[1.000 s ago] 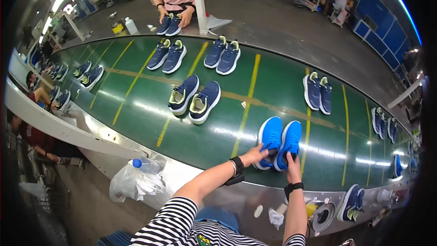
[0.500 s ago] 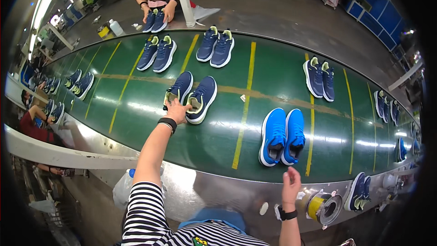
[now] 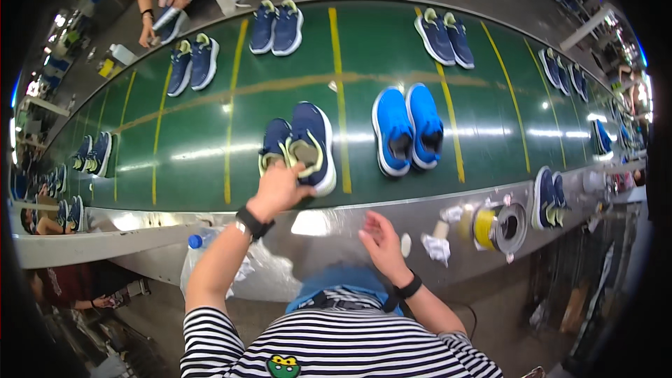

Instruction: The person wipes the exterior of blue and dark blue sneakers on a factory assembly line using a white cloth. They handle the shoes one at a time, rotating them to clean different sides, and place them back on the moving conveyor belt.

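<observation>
My left hand (image 3: 278,187) grips a pair of navy sneakers (image 3: 309,124) by the heels, with fingers reaching into the pale green-lined openings. Their toes point away from me, and the left shoe sits slightly askew against the right one. Over the metal ledge (image 3: 350,225) at the belt's near side, my right hand (image 3: 383,239) is held empty, its fingers loosely bent and apart. Just beyond it, a bright blue pair of sneakers (image 3: 393,117) with white soles rests on the green conveyor belt (image 3: 189,175), heels towards me.
More navy pairs (image 3: 274,26) stand along the belt's far side. Across it, a person in pink handles a navy shoe (image 3: 169,22). A yellow-and-silver roll (image 3: 500,228), crumpled paper (image 3: 437,249) and another navy pair (image 3: 544,196) lie on the ledge. A white rail (image 3: 126,238) crosses at left.
My left hand has drawn the navy pair nearer to the belt's near edge. My right hand has shifted left, away from the blue pair. The view has turned.
</observation>
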